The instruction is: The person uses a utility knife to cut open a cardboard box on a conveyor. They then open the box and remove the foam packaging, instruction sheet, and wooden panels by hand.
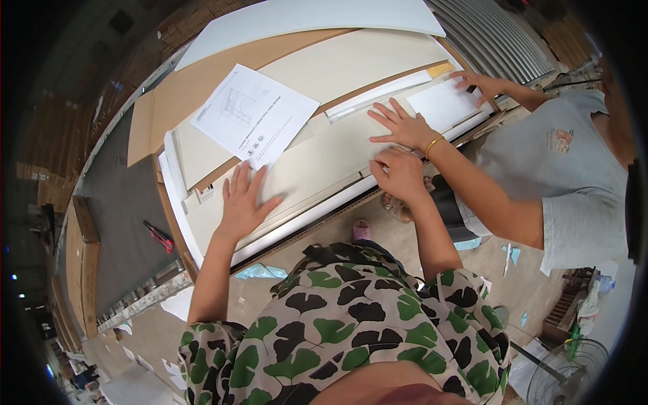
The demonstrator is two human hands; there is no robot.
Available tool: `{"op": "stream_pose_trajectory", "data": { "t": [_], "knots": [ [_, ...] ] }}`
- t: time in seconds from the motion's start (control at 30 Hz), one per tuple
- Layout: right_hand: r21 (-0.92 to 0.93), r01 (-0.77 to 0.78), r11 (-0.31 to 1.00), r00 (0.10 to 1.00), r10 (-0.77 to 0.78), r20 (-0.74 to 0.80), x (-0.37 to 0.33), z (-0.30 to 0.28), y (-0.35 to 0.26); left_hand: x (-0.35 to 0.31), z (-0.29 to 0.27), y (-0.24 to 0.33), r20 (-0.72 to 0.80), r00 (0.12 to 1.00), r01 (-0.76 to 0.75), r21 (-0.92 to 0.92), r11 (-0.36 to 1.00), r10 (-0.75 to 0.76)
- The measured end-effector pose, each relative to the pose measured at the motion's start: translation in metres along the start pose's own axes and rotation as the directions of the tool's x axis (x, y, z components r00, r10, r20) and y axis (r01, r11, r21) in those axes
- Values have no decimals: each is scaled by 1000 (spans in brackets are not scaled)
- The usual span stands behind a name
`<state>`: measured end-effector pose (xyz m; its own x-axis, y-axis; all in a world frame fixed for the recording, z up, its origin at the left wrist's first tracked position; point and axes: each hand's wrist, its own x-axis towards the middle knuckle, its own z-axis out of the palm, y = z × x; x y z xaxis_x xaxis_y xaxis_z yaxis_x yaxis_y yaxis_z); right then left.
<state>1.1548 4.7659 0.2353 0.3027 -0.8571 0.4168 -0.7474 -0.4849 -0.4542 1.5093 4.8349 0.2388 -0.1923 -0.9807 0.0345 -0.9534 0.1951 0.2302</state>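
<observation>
Off-white flat panels [324, 158] lie stacked inside an open cardboard carton with white foam strips [177, 202] along its sides. My left hand [241, 206] rests on the panels near their left end, fingers spread and nothing held. By the near edge, right of the middle, my right hand [399, 174] is closed, its fingers curled against the panel; whatever they may hold is hidden. A printed instruction sheet [270, 111] with a line drawing lies on the panels, just beyond my left hand. A co-worker's spread hand [401, 126] lies just beyond my right hand.
The co-worker's other hand [478, 84] is at the carton's right end, beside a white piece [442, 104]. A cardboard flap [142, 128] sticks out left. A red utility knife [158, 236] lies on the dark conveyor belt [111, 216]. A fan [570, 371] stands lower right.
</observation>
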Motion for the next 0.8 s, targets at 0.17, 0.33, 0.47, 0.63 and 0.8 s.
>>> {"op": "stream_pose_trajectory", "data": {
  "t": [0.17, 0.33, 0.47, 0.63, 0.8],
  "knots": [
    [17, -7, 1000, 1000, 7, -13, 2, 3, -1, -16, 14, -10, -106, 986, -119, 119, 986, 132],
    [17, -32, 999, 999, 32, 6, 4, 1, -3, -14, 9, -16, -97, 982, -146, 153, 977, 162],
    [-3, -32, 999, 999, 32, 34, 4, -3, -4, -17, 3, -33, -157, 979, -128, 16, 992, 129],
    [98, -41, 994, 987, 25, 159, 15, -13, 14, -18, 7, -35, -179, 974, -118, 111, 987, 136],
    [134, -431, 893, 903, 427, 59, 58, -48, 98, -19, 6, -32, -160, 983, -83, 74, 994, 94]
  ]
}}
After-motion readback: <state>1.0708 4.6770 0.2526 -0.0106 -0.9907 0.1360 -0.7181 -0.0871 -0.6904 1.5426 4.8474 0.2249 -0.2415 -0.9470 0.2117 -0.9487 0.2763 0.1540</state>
